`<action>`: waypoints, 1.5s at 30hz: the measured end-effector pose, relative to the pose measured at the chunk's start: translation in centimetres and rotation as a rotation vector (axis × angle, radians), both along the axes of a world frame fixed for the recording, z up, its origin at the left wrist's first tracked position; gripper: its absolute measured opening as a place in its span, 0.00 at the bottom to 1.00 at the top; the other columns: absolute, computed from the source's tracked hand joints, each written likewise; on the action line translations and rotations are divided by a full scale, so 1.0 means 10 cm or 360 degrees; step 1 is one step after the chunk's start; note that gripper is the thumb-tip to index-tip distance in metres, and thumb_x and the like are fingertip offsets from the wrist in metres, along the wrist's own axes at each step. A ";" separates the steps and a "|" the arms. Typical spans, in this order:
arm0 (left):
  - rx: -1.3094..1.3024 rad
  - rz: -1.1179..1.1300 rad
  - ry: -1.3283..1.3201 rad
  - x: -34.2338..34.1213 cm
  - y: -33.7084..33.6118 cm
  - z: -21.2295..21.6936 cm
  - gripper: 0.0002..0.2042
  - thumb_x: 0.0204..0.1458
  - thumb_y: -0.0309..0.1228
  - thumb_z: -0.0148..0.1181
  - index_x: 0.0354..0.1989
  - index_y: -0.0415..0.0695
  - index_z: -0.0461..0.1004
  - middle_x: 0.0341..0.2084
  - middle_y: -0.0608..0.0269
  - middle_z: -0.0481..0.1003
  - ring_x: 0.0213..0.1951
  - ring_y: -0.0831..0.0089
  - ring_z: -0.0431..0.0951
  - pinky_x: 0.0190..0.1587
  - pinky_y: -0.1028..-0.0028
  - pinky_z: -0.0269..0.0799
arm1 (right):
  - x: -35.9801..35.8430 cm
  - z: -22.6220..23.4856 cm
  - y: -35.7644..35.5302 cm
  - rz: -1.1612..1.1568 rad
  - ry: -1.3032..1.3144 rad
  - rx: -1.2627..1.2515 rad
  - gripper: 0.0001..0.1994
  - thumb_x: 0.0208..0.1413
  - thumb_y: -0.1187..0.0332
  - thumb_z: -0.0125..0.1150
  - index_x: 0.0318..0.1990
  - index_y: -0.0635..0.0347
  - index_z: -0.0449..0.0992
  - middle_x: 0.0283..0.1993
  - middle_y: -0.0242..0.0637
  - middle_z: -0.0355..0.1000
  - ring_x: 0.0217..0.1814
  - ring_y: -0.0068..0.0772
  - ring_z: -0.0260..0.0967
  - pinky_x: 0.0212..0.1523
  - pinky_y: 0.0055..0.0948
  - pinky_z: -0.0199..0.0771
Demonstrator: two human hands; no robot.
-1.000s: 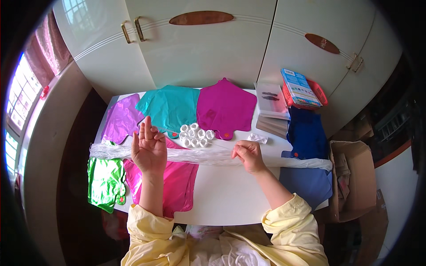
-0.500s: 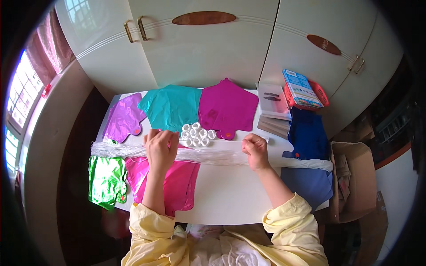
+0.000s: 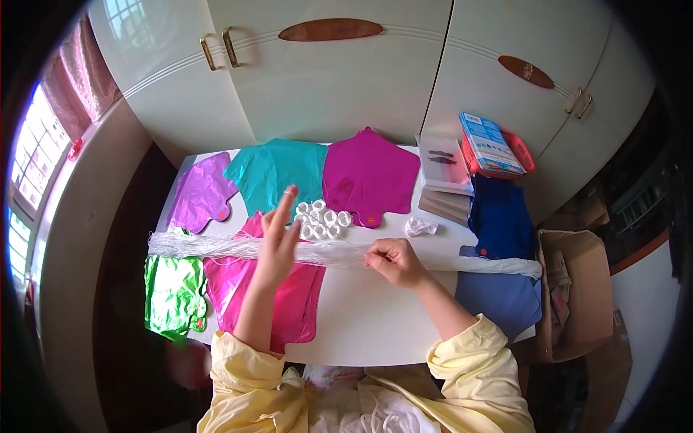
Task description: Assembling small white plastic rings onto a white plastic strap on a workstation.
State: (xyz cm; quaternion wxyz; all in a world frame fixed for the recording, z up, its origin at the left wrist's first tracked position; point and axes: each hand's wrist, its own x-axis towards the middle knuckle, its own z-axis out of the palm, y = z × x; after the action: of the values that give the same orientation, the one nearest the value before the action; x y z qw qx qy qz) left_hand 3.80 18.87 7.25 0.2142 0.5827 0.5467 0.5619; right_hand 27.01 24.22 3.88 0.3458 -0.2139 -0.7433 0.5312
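Note:
A long bundle of thin white strings (image 3: pixel 216 247) lies across the white table (image 3: pixel 368 317) from left to right. My right hand (image 3: pixel 393 261) pinches the bundle near its middle. My left hand (image 3: pixel 278 238) is raised over the bundle with its fingers spread and tilted up, holding nothing that I can make out. Just behind the hands sits a cluster of small white plastic rings (image 3: pixel 321 220). A pink foil balloon (image 3: pixel 267 292) lies flat under my left forearm.
Flat foil balloons cover the table: purple (image 3: pixel 198 191), teal (image 3: pixel 278 173), magenta (image 3: pixel 369 175), green (image 3: pixel 172 292), blue (image 3: pixel 499 224). A crumpled white scrap (image 3: pixel 420 226), stacked packets (image 3: pixel 444 180) and a red basket (image 3: pixel 505 148) sit at the back right. A cardboard box (image 3: pixel 574 289) stands beside the table.
My left hand went down onto the string bundle and has lifted again with fingers spread. My right hand moved left along the bundle, still pinching it.

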 end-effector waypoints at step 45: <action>0.0017 -0.0589 -0.0937 0.39 -0.04 -0.20 0.18 0.53 0.30 0.52 0.53 0.40 0.65 0.39 0.60 0.73 0.42 0.71 0.65 0.39 0.70 0.59 | -0.19 0.03 -0.09 -0.0193 0.0058 0.0115 0.06 0.54 0.70 0.55 0.30 0.64 0.73 0.28 0.36 0.71 0.30 0.25 0.68 0.33 0.24 0.68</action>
State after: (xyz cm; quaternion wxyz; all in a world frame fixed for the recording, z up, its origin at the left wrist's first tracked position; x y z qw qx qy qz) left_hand 7.70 18.43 5.28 0.4579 0.4859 0.3435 0.6605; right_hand 25.14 23.33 4.15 0.3983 -0.2362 -0.7413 0.4859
